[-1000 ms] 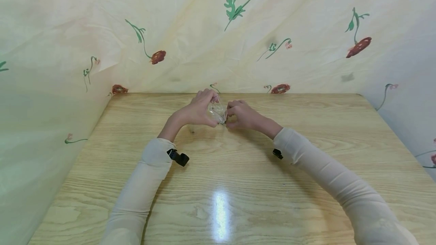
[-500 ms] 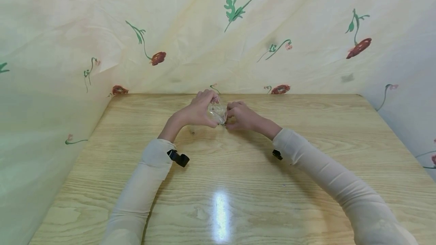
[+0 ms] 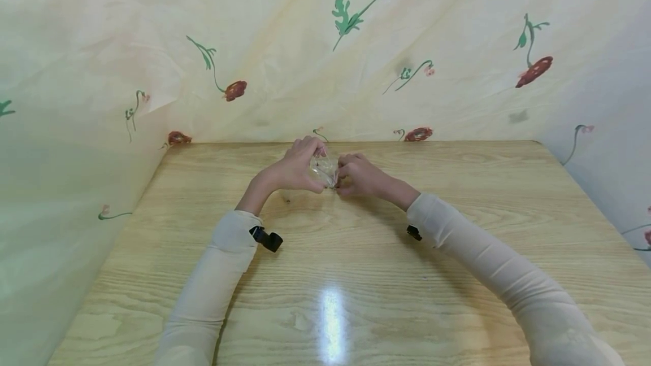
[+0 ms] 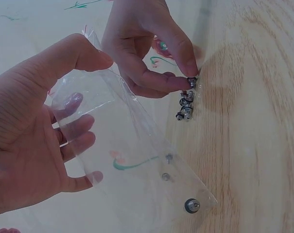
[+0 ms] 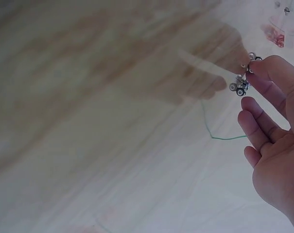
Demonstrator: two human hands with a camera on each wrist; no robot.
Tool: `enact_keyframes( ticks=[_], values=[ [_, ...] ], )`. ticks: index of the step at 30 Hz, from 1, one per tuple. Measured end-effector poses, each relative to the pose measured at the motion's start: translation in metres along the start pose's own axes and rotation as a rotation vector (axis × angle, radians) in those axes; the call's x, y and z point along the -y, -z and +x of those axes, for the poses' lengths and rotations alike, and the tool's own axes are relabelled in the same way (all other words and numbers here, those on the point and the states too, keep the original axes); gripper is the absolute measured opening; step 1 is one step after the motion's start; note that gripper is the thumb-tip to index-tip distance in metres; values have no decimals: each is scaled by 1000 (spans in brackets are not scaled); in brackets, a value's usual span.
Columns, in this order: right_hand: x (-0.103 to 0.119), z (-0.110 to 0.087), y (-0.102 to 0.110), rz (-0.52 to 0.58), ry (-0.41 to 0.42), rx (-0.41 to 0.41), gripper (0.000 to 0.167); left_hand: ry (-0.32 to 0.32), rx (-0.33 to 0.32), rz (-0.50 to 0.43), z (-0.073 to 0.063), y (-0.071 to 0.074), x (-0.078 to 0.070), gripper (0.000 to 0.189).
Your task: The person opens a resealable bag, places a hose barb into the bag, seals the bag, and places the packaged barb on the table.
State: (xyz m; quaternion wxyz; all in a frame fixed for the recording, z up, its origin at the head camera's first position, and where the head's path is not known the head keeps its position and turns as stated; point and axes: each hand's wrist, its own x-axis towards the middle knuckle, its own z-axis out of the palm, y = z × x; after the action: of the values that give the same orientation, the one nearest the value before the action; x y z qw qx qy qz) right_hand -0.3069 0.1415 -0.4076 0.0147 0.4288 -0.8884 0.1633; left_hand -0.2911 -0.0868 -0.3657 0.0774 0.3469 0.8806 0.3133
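My left hand (image 3: 295, 168) holds a clear plastic bag (image 4: 132, 131) near its top, thumb on one side and fingers seen through the film. Low in the bag lies a small metal fitting with a dark ring (image 4: 192, 206), along with smaller metal bits (image 4: 165, 176). Just right of the bag in the head view, my right hand (image 3: 363, 175) pinches another small metal fitting (image 4: 192, 82) between thumb and index finger. Close by its fingertips sits a little cluster of similar fittings (image 4: 185, 104) on the table. The exact kind of these parts is too small to tell.
The wooden table (image 3: 356, 275) reaches back to a flower-printed cloth (image 3: 285, 44), which also hangs at both sides. Both hands work near the table's far edge. A black strap piece (image 3: 267, 238) sticks out from the left sleeve.
Both hands stay almost in place, with the bag still between them. The head view has shifted very slightly.
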Motion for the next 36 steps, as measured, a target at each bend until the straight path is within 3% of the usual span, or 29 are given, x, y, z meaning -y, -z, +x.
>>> enact_keyframes(
  ticks=[11,22,36],
  values=[
    [-3,-6,3,13,7,-4,6,-22,-12,14,-1,0,1,61],
    [-1,-13,9,28,-40,-1,7,-19,-16,14,-1,-1,0,65],
    [-8,-16,18,138,-110,-104,4,-23,-18,23,0,-3,2,61]
  ],
)
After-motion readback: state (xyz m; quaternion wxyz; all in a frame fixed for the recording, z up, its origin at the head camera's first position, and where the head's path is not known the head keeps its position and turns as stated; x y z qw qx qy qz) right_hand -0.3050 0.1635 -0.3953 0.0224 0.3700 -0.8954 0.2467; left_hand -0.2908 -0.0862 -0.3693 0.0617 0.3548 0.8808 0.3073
